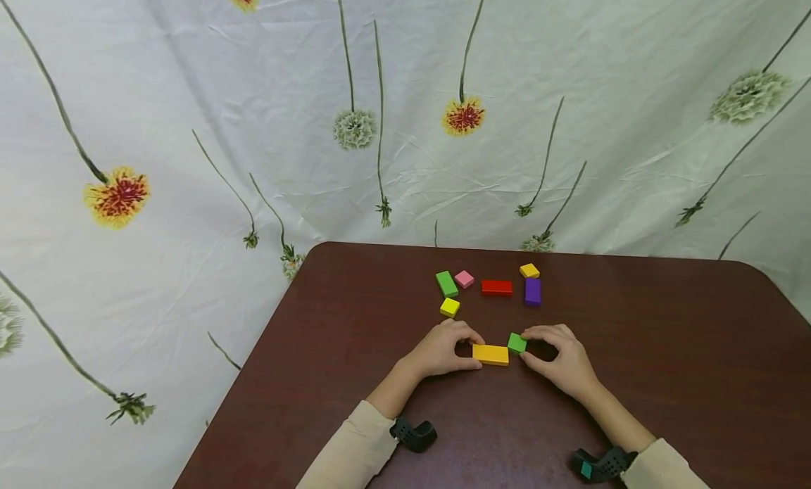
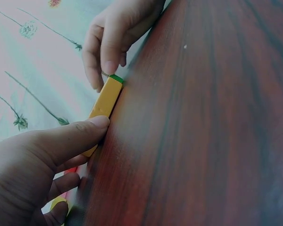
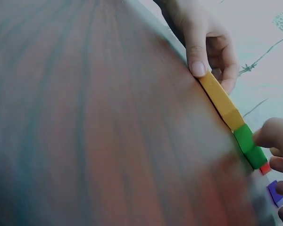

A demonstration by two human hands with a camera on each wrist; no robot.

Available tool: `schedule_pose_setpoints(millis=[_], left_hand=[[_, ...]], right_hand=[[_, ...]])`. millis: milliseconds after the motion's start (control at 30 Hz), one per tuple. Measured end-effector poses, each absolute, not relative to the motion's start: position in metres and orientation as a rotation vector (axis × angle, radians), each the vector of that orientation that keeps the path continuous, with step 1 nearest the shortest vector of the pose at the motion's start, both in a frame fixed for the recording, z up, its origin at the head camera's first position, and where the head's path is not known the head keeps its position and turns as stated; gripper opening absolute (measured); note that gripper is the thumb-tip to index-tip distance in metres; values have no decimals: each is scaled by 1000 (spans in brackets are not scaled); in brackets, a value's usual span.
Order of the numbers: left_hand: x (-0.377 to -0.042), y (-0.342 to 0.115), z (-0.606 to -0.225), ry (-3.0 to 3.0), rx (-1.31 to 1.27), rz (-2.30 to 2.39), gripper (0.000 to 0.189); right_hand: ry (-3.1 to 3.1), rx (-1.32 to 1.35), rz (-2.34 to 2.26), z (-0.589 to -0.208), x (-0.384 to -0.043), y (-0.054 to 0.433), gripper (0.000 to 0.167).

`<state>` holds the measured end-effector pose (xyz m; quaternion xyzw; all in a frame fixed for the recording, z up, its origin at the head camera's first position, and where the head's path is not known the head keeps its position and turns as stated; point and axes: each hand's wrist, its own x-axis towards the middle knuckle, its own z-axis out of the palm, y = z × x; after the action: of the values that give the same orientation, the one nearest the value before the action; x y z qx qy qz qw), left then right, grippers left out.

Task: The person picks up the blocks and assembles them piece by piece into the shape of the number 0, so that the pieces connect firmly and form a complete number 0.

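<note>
In the head view, my left hand point(image 1: 443, 350) pinches the left end of a long yellow-orange block point(image 1: 491, 355) between thumb and fingers. A small green block point(image 1: 517, 343) stands at that block's right end, slightly turned. My right hand point(image 1: 568, 362) pinches this green block from its right side, fingertip at the far edge and thumb at the near edge. In the right wrist view the green block point(image 3: 249, 146) touches the end of the yellow-orange block point(image 3: 221, 100). The left wrist view shows my left thumb point(image 2: 100, 122) on the yellow-orange block's side.
Farther back on the brown table point(image 1: 633, 320) lie a longer green block point(image 1: 446, 284), a pink block point(image 1: 464, 279), a yellow block point(image 1: 450, 307), a red block point(image 1: 497, 288), a purple block point(image 1: 533, 292) and a small yellow-orange block point(image 1: 529, 270). A flowered cloth point(image 1: 418, 165) hangs behind.
</note>
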<state>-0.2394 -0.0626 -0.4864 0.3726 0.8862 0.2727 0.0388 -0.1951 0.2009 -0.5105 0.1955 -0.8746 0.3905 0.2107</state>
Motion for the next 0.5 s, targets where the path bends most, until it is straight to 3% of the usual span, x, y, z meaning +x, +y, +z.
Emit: schedule_pose_setpoints(millis=[500], left_hand=[[-239,-63,-486,2715,1154,842,31]], right_hand=[[-2417,490,924,-505,-187,163,12]])
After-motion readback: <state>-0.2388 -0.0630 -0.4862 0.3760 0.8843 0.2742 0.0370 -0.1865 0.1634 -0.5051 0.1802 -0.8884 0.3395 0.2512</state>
